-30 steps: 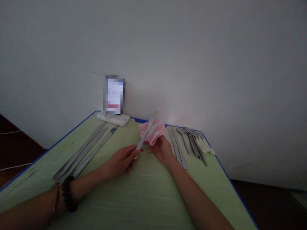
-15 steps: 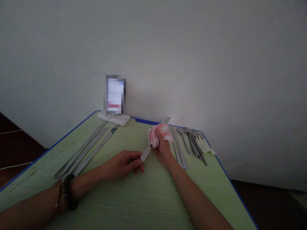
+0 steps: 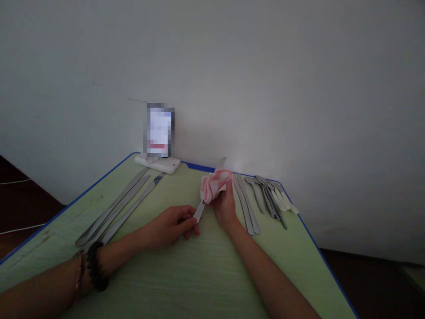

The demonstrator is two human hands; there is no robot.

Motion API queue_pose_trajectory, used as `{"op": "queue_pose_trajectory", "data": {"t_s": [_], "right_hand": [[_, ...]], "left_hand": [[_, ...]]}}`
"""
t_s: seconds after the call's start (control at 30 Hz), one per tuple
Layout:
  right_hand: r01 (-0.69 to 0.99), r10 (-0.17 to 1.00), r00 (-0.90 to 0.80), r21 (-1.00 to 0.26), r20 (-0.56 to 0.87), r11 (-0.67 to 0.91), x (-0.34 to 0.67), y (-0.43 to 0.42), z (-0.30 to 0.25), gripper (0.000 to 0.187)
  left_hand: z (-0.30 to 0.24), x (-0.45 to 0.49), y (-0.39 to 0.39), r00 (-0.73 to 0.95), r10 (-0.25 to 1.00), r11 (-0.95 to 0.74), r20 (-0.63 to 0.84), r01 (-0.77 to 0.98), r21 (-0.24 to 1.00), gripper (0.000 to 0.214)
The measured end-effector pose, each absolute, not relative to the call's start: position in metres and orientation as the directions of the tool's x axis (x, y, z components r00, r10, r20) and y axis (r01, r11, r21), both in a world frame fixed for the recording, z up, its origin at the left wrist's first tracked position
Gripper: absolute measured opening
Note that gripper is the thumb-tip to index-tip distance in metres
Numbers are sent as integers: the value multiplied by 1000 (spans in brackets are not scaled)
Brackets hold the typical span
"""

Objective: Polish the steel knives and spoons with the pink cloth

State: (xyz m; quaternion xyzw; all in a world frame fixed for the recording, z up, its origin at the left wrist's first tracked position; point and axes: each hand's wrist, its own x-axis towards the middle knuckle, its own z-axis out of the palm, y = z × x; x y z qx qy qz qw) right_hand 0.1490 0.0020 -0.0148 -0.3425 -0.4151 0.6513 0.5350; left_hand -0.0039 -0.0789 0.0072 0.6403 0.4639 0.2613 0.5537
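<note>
My left hand [image 3: 179, 226] pinches the handle end of a metal table knife [image 3: 199, 212], which points away from me above the table. Wrapped round the knife's middle is a pink and white cloth [image 3: 214, 185], gripped in my right hand [image 3: 226, 207]. The blade tip sticks out past the far side of the cloth, near the wall. Just right of my right hand lie two metal knives [image 3: 246, 206], side by side. Beyond my left forearm rest several more knives [image 3: 121, 201], their near ends close to my wrist.
On the green table [image 3: 159, 283] with a blue edge, a spoon [image 3: 255, 195], a pile of metal cutlery [image 3: 268, 199] and white-handled pieces [image 3: 282, 199] lie at the right. A phone [image 3: 159, 130], blurred out, stands on a white base [image 3: 159, 164] by the wall.
The cloth and my right hand have shifted slightly left, and the cloth is bunched differently round the knife. The knife now points more steeply away. My left hand has barely moved.
</note>
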Motion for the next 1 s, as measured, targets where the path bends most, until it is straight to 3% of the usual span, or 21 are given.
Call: {"op": "queue_pose_trajectory", "data": {"t_s": [0.1,0.27,0.43,0.63,1.0], "right_hand": [[-595,965,-264,-790,15,-150,153,0,-7,62],[-591,938,-345,-766,-45,-254,158,1,-3,67],[-454,964,-255,-872,-71,-184,152,6,-12,47],[-109,978,-174,-989,114,96,149,3,-14,35],[-41,985,-62,-986,163,161,147,2,-18,30]], "left_hand": [[7,-4,-77,389,902,92,-187,250,964,29],[6,-4,-75,368,910,115,-193,223,968,26],[4,-4,-75,352,918,111,-182,212,971,22],[6,-5,-76,355,921,85,-163,226,970,21],[4,-5,-78,384,908,67,-166,257,964,20]]}}
